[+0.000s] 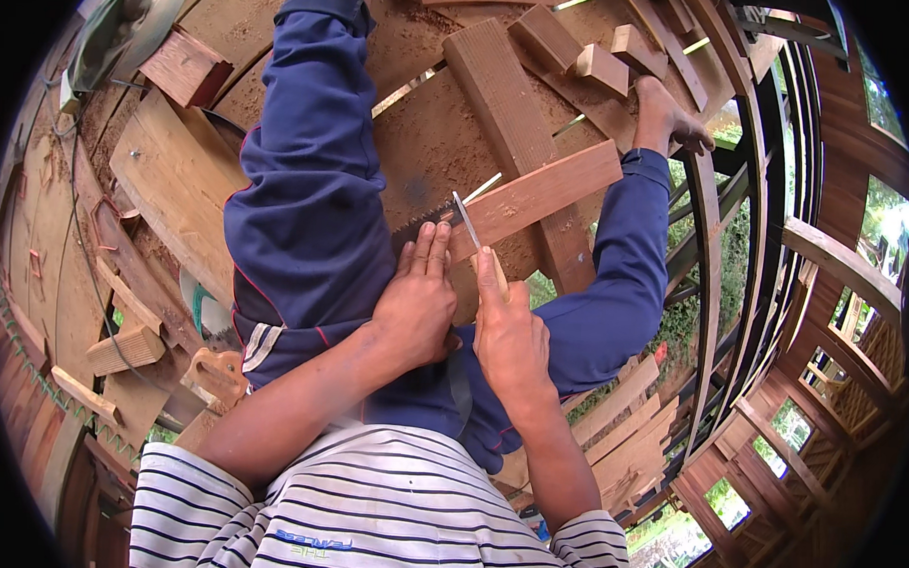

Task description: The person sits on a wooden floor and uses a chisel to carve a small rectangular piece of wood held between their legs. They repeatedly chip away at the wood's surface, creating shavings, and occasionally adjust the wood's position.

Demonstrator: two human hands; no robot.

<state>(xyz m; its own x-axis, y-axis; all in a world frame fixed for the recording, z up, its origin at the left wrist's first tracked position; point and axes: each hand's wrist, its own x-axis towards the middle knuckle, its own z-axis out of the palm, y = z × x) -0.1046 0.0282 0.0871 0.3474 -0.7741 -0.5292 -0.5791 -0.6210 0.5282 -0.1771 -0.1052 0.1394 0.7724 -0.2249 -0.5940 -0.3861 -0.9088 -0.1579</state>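
Observation:
Between my knees, a dark toothed saw blade [425, 220] lies against the end of a reddish plank [548, 195]. My left hand [419, 298] grips the blade, its fingers pressed together on it and its thumb hidden. A thin metal file [466, 216] with a pale wooden handle [500, 274] is in my right hand [511, 336]. My right fingers are wrapped round that handle, and the thumb lies along its top. The file's tip crosses the blade's edge just beyond my left fingertips. The plank rests across a thicker beam [506, 106] and reaches my right shin.
Several cut blocks [602, 69] lie near my bare right foot. To my left are a wide board [172, 189], a reddish block [187, 66], a wooden saw handle [219, 374] and a dark cord [77, 211]. Gaps show between floorboards; greenery shows beyond the dark bars [712, 223] at right.

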